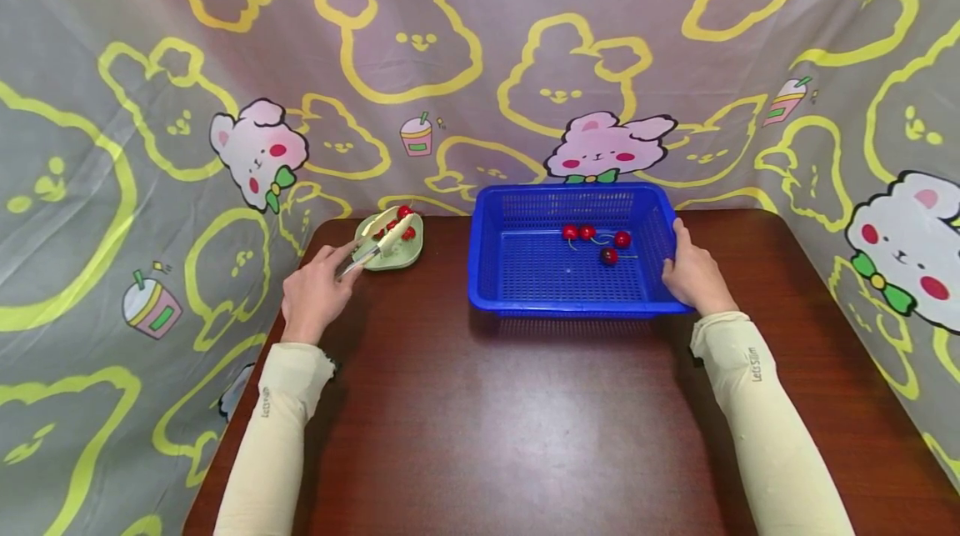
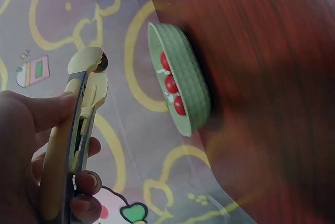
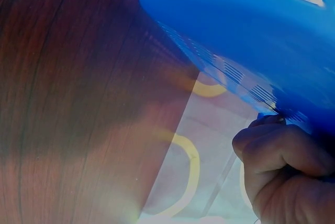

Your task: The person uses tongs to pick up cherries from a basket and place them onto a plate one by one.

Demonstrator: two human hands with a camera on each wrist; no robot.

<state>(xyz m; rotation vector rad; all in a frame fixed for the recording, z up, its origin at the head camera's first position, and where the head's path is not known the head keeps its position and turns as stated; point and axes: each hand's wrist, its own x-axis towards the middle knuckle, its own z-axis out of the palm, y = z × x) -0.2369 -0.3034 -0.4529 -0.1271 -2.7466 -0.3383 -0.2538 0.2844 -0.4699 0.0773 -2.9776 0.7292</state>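
Left hand (image 1: 317, 288): grip clamped round the tongs (image 2: 52, 169), over the dish (image 1: 390, 264); a cherry (image 1: 405, 211) seems to sit at their tips.
Right hand (image 1: 697, 273): grip clamped on the right end of the basket (image 1: 555, 307), towards the far side of the bench (image 1: 487, 419).
Cherries (image 1: 587, 232): four in the basket, others in the dish.
Tongs risk: slack pressure could drop the cherry; hard pressure could bruise it.
Dish risk: a knock from the tongs could tip it.
Basket risk: a tug could set its cherries rolling.
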